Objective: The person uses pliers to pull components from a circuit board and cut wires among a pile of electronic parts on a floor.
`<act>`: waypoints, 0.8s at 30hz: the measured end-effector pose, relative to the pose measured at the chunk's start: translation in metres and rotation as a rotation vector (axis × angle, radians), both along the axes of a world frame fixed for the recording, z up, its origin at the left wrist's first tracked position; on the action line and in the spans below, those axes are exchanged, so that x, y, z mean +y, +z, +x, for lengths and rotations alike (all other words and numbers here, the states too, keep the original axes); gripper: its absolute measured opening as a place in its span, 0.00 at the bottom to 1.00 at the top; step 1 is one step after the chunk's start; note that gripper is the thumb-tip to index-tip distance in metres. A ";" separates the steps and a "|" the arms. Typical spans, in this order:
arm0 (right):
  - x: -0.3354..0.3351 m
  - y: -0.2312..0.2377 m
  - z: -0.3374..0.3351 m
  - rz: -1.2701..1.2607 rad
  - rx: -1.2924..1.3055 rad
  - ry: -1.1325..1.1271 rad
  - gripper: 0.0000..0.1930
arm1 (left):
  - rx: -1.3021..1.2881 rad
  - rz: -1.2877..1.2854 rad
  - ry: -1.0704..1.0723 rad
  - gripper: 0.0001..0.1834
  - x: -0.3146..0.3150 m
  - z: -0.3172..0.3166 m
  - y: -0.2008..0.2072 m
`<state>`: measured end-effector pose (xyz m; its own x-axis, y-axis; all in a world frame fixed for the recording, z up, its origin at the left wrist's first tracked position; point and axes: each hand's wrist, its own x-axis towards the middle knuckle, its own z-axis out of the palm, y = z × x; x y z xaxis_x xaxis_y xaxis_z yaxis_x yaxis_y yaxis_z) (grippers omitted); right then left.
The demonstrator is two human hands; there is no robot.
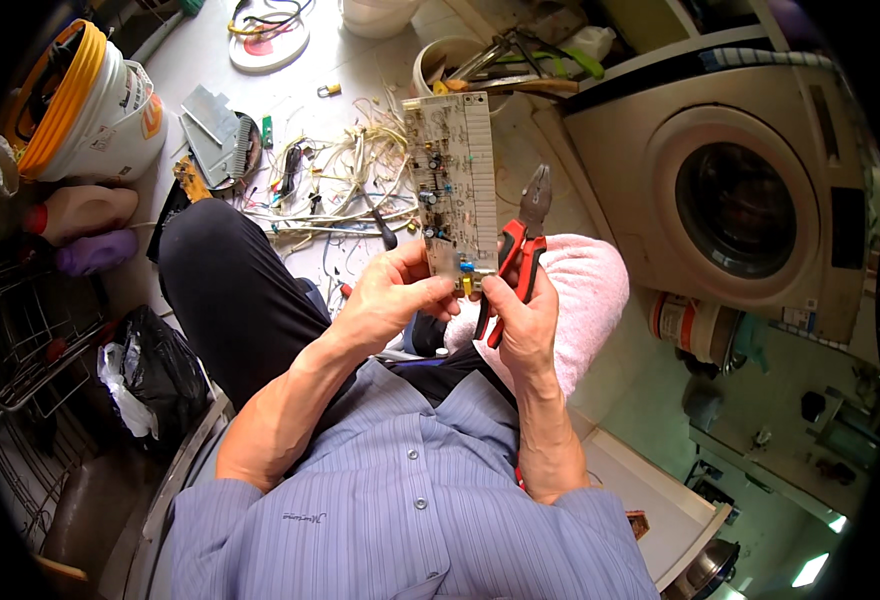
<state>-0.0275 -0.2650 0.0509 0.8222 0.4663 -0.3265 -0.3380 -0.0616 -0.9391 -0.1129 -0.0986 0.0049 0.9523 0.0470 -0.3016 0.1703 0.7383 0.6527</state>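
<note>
A long pale circuit board (467,165) stands up in front of me, with rows of small parts along its left side. My left hand (395,285) is closed on its lower left corner, thumb near a grey metal plate. Red-and-black combination pliers (534,205) point away from me in my right hand (526,325). That hand's fingers wrap round the handles, while its thumb rests at the board's lower right corner, beside a small yellow part (467,285). The pliers' jaws are free of the board.
Tangled cables and wire scraps (350,180) cover the floor beyond my knees. A screwdriver (385,232) lies among them. A tool bucket (445,60) stands behind the board, and a washing machine (650,130) to the right. A pink towel (590,290) covers my right knee.
</note>
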 end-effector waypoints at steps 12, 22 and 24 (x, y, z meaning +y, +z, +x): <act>-0.006 0.011 0.039 -0.068 -0.174 -0.033 0.15 | 0.016 0.113 -0.273 0.09 0.000 0.002 0.007; -0.006 0.024 0.060 0.048 -0.147 -0.135 0.13 | -0.002 0.108 -0.470 0.11 0.001 0.003 0.014; -0.005 0.022 0.058 0.055 -0.142 -0.143 0.13 | 0.003 0.104 -0.482 0.11 0.000 0.003 0.013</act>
<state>0.0309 -0.2701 0.0728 0.9172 0.3555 -0.1797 -0.2036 0.0306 -0.9786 -0.1099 -0.0983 0.0175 0.8724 -0.3684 -0.3213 0.4782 0.5063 0.7177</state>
